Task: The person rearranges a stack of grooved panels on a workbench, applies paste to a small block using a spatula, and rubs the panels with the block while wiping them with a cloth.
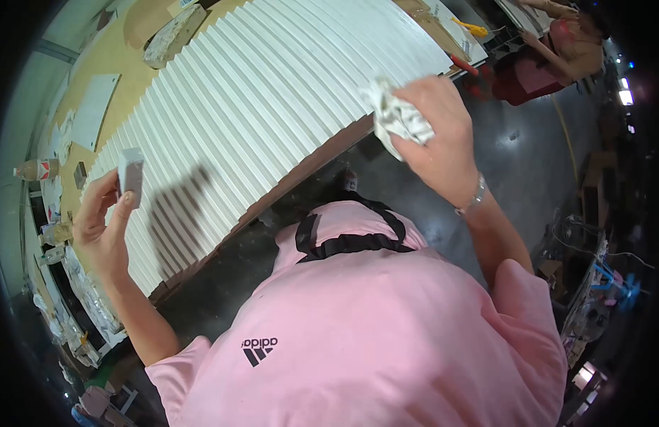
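Long white slats (251, 107) lie side by side on a tan-topped table. Over their left end, my left hand (105, 220) is closed on a small grey block (131, 178), held upright between thumb and fingers. A crumpled white cloth (400, 117) is gripped in my right hand (443, 135), above the near edge of the slats at the right. The shadow of a hand falls on the slats to the right of my left hand.
A plastic bottle (37, 169) and a white panel (98, 110) are at the left. A yellow-handled tool (472, 28) lies at the far right end. Another person (550, 57) stands beyond it. Cables and boxes are at the right.
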A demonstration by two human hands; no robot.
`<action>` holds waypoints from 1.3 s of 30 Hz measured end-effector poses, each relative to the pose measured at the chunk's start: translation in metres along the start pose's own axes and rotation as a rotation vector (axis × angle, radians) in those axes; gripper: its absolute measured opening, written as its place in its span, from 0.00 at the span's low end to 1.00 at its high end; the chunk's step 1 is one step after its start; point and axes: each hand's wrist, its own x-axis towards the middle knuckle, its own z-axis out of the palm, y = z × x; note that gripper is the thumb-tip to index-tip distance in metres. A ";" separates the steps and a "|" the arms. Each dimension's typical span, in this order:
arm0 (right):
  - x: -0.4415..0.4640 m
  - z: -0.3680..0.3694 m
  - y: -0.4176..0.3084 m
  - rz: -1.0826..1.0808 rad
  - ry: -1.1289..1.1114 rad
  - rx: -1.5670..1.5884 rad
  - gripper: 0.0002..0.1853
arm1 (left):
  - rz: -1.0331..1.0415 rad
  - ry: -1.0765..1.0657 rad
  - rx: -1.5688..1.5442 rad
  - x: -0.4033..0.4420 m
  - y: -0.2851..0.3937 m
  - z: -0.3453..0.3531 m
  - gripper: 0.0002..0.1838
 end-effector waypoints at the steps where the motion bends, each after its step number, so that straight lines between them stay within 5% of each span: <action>1: 0.011 0.012 -0.011 -0.037 0.090 0.040 0.19 | 0.001 0.035 -0.038 -0.002 -0.005 -0.003 0.18; 5: 0.001 0.061 -0.054 -0.233 -0.200 0.061 0.17 | 0.043 0.006 0.011 -0.008 0.002 -0.009 0.18; 8: -0.032 0.031 -0.056 -0.082 -0.431 0.096 0.16 | 0.118 -0.034 0.100 -0.017 0.004 -0.009 0.18; 15: -0.015 0.010 -0.039 0.035 0.013 -0.037 0.19 | 0.465 -0.182 0.257 -0.022 0.032 0.051 0.19; 20: 0.004 0.033 -0.057 0.087 0.168 0.140 0.18 | 0.689 -0.298 0.433 -0.006 0.051 0.096 0.18; 31: -0.017 0.034 -0.041 0.271 0.142 0.316 0.17 | 0.651 -0.148 0.443 -0.005 0.049 0.091 0.20; 39: -0.023 0.039 -0.028 0.282 0.104 0.372 0.17 | 0.615 -0.259 0.540 -0.017 0.057 0.088 0.20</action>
